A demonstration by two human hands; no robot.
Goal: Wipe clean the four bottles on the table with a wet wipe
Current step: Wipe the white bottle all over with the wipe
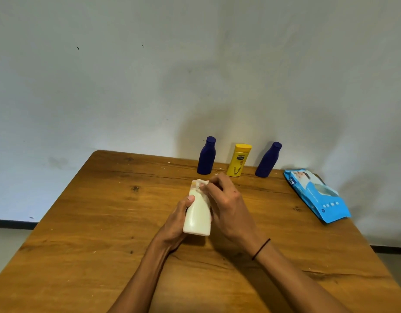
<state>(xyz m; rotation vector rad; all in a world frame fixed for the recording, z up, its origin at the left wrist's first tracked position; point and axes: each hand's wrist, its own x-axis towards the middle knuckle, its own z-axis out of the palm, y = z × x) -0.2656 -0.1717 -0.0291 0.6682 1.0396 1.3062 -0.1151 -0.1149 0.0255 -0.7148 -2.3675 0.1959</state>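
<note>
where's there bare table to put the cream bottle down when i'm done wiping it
The widest bare stretch of table lies left of the left hand, out to the left edge. A smaller patch lies between the right hand and the wipes pack. The back edge is crowded: two blue bottles flank the yellow bottle.

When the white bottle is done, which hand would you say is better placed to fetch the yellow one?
Probably the left hand: setting down the white bottle frees it, while the right hand pinches the wipe.
</note>
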